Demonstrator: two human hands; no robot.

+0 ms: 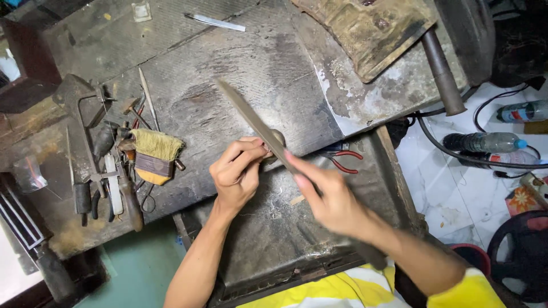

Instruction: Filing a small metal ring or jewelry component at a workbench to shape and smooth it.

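1. Yellow-and-white striped sleeves (365, 288) sit closest to the lens, cut off by the bottom edge.
2. Blurred by motion, the right hand (334, 199) has its grip closed around the lower end of a long flat metal file (257, 122); its handle end is hard to make out.
3. Left hand (237, 171) keeps a narrow pinching grip on a small roundish piece (278, 137), mostly hidden behind fingers and file, right at the front edge of the table (257, 63).
4. That table is worn, dark and scuffed metal with pale stains.
5. Plastic bottles (485, 141) with blue caps lie on the white floor at right; one higher up carries a red-and-white label band.
6. At left lie a straw-bristled brush (154, 154) and a jumble of dark hand tools (103, 171).
7. Red-handled pliers (345, 159) peek out beside the right hand.
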